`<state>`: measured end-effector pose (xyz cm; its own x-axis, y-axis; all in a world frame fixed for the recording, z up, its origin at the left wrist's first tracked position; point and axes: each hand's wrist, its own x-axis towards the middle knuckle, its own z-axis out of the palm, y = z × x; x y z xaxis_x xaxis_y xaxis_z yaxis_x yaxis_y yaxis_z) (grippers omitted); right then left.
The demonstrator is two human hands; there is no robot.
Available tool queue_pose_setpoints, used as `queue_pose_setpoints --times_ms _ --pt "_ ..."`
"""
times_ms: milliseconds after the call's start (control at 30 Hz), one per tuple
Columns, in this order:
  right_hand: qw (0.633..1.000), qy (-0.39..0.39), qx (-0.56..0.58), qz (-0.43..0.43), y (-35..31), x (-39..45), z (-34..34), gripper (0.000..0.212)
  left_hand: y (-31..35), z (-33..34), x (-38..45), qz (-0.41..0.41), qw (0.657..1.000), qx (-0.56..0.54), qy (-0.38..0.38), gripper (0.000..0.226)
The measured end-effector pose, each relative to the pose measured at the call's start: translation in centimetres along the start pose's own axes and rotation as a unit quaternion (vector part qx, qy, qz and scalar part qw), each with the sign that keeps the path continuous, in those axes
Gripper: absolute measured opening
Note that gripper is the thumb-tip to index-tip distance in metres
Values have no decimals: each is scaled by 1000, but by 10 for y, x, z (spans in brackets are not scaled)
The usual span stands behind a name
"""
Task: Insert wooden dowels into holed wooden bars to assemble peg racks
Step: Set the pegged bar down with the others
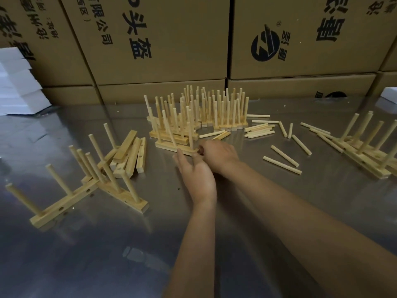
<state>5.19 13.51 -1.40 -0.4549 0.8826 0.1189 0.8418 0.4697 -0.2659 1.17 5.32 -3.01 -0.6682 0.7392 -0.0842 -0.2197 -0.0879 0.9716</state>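
Observation:
A wooden bar [169,146] with three upright dowels [190,130] lies on the steel table just ahead of my hands. My left hand [198,176] reaches to it with straight fingers, whose tips touch the bar's near side. My right hand [218,154] is curled at the bar's right end and appears to pinch it; the fingertips are hidden behind the hand. Loose dowels [281,164] lie to the right of my right hand.
Finished peg racks [214,112] stand packed together behind the bar. Bare holed bars [131,155] are piled at the left, with racks [90,191] in front of them. More racks [365,147] lie at the right. Cardboard boxes [163,50] wall off the back; white foam [17,87] sits far left.

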Motion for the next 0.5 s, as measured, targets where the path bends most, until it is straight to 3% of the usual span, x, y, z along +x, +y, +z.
queue_pose_setpoints --times_ms 233,333,400,500 --pt "991 95 39 88 -15 32 29 28 7 -8 5 -15 995 -61 73 56" --pt "987 109 62 102 -17 29 33 27 10 -12 5 29 985 -74 152 44" --pt "987 90 111 78 -22 25 34 30 11 -13 5 78 970 -72 217 36" --pt "961 -14 276 -31 -40 26 26 15 11 -14 5 106 959 -79 251 27"
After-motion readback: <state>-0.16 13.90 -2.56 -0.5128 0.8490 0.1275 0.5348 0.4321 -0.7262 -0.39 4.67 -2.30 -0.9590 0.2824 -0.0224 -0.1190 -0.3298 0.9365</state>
